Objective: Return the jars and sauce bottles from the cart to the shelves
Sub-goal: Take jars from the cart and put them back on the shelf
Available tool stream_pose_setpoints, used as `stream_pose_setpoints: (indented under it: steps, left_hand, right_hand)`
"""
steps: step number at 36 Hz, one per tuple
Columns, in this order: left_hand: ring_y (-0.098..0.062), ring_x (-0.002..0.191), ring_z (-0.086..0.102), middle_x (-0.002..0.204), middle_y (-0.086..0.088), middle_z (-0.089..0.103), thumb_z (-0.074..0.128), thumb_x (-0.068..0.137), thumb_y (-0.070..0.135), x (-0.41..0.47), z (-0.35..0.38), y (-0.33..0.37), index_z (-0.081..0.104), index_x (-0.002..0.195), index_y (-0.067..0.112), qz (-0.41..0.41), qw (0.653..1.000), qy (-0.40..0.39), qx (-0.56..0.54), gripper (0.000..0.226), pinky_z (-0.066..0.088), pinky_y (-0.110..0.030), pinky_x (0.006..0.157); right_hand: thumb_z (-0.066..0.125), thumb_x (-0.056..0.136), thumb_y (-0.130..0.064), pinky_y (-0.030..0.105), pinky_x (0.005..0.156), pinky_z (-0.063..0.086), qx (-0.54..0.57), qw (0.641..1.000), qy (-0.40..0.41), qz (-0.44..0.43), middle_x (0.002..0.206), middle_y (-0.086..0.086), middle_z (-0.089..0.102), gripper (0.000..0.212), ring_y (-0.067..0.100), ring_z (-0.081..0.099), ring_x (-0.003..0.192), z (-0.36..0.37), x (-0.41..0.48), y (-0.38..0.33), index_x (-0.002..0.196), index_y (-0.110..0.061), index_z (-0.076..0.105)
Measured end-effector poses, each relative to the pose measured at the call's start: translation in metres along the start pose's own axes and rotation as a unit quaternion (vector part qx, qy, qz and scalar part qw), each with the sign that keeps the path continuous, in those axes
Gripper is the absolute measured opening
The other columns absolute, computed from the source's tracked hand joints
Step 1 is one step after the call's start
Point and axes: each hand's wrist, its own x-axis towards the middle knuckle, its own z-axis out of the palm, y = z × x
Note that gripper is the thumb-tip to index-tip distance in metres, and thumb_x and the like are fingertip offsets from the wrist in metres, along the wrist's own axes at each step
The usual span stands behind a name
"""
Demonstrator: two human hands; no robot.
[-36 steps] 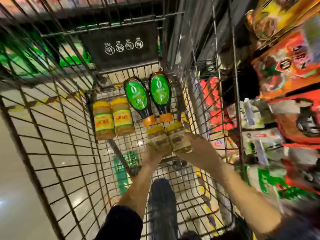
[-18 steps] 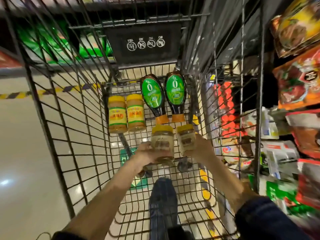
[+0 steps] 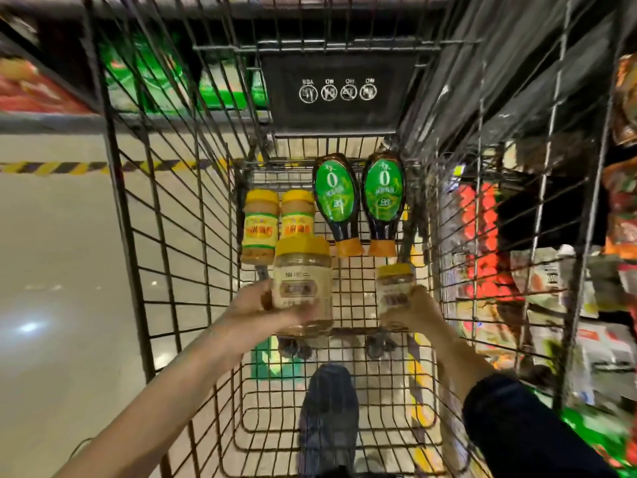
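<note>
Inside the wire cart [image 3: 179,270], my left hand [image 3: 255,310] grips a yellow-lidded jar with a pale label [image 3: 303,288], lifted above the cart floor. My right hand [image 3: 412,310] grips a smaller-looking yellow-lidded jar [image 3: 394,288] lower and to the right. On the cart floor farther ahead lie two yellow jars with orange and yellow labels [image 3: 260,225] [image 3: 298,215]. Beside them lie two dark sauce bottles with green labels and orange caps [image 3: 336,201] [image 3: 382,201].
Store shelves with red, orange and white packets [image 3: 517,270] run along the right of the cart. A black seat flap with white icons [image 3: 339,91] closes the cart's far end. Pale floor with a yellow-black stripe [image 3: 51,167] lies left. My shoe [image 3: 327,419] shows below the cart.
Both hands have lifted their jars off the cart floor. The left jar has risen toward the camera and drifted left, so the two jars are now apart.
</note>
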Motion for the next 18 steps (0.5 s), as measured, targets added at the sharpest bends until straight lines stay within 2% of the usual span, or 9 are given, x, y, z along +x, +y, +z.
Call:
stream_pose_setpoints:
  steps: [3, 5, 7, 8, 10, 12, 15, 18]
  left_hand:
    - [0.004, 0.098, 0.051, 0.109, 0.010, 0.065, 0.082, 0.049, 0.051, 0.001, -0.003, -0.005, 0.055, 0.115, 0.028, 0.000, 1.000, -0.007, 0.008, 0.075, 0.035, -0.016, 0.076]
    - [0.003, 0.098, 0.052, 0.107, 0.011, 0.065, 0.082, 0.054, 0.051, 0.001, -0.001, -0.006, 0.056, 0.114, 0.029, -0.006, 1.000, -0.007, 0.007, 0.069, 0.038, -0.019, 0.078]
    - [0.003, 0.092, 0.054, 0.097, 0.013, 0.066, 0.081, 0.062, 0.038, -0.001, 0.002, -0.002, 0.059, 0.104, 0.030, -0.007, 1.000, 0.001, 0.002, 0.048, 0.041, -0.019, 0.079]
    - [0.001, 0.092, 0.057, 0.095, 0.012, 0.068, 0.081, 0.062, 0.035, -0.002, 0.003, -0.001, 0.060, 0.103, 0.029, -0.004, 1.000, 0.001, 0.002, 0.047, 0.042, -0.020, 0.082]
    - [-0.008, 0.098, 0.062, 0.097, 0.007, 0.072, 0.086, 0.050, 0.043, -0.004, 0.004, 0.002, 0.062, 0.108, 0.027, 0.003, 1.000, 0.006, 0.014, 0.064, 0.044, -0.029, 0.092]
    - [-0.011, 0.101, 0.063, 0.100, 0.007, 0.073, 0.086, 0.042, 0.050, -0.007, 0.003, 0.006, 0.062, 0.109, 0.028, 0.006, 1.000, 0.013, 0.024, 0.074, 0.044, -0.032, 0.092]
    - [-0.011, 0.099, 0.063, 0.099, 0.006, 0.073, 0.086, 0.048, 0.043, -0.014, 0.006, 0.020, 0.063, 0.110, 0.026, 0.030, 0.999, 0.012, 0.038, 0.068, 0.044, -0.032, 0.091]
    - [-0.009, 0.095, 0.061, 0.096, 0.005, 0.072, 0.081, 0.050, 0.039, -0.023, 0.010, 0.037, 0.063, 0.105, 0.026, 0.045, 0.997, 0.028, 0.047, 0.059, 0.044, -0.027, 0.082]
  right_hand:
    - [0.087, 0.057, -0.011, 0.009, 0.048, 0.040, -0.014, 1.000, -0.012, -0.010, 0.087, 0.001, 0.064, 0.050, 0.012, 0.060, 0.074, -0.007, -0.003, -0.005, 0.100, -0.010, 0.060]
    - [0.088, 0.056, -0.022, 0.012, 0.050, 0.038, -0.050, 0.999, -0.001, -0.002, 0.088, 0.001, 0.062, 0.055, 0.013, 0.057, 0.076, -0.009, -0.008, -0.009, 0.103, -0.010, 0.061]
    - [0.087, 0.055, -0.033, 0.016, 0.053, 0.040, -0.084, 0.996, 0.013, 0.011, 0.085, -0.002, 0.058, 0.061, 0.013, 0.055, 0.077, -0.011, -0.010, -0.015, 0.105, -0.010, 0.061]
    - [0.087, 0.055, -0.038, 0.018, 0.055, 0.041, -0.096, 0.995, 0.012, 0.012, 0.084, -0.003, 0.056, 0.063, 0.013, 0.054, 0.078, -0.013, -0.012, -0.019, 0.106, -0.010, 0.061]
    - [0.084, 0.056, -0.045, 0.017, 0.055, 0.038, -0.112, 0.994, 0.008, 0.007, 0.085, -0.003, 0.055, 0.067, 0.013, 0.052, 0.079, -0.017, -0.017, -0.027, 0.108, -0.011, 0.059]
    - [0.082, 0.057, -0.050, 0.018, 0.062, 0.040, -0.122, 0.992, 0.003, -0.012, 0.091, -0.001, 0.060, 0.069, 0.015, 0.056, 0.084, -0.022, -0.025, -0.035, 0.111, -0.013, 0.059]
    - [0.083, 0.054, -0.052, 0.020, 0.073, 0.043, -0.086, 0.996, 0.007, -0.030, 0.102, 0.003, 0.067, 0.071, 0.019, 0.063, 0.098, -0.030, -0.043, -0.046, 0.110, -0.014, 0.059]
    - [0.084, 0.054, -0.048, 0.021, 0.077, 0.050, -0.025, 0.997, 0.012, -0.071, 0.097, 0.000, 0.071, 0.061, 0.015, 0.066, 0.096, -0.044, -0.071, -0.057, 0.103, -0.015, 0.066]
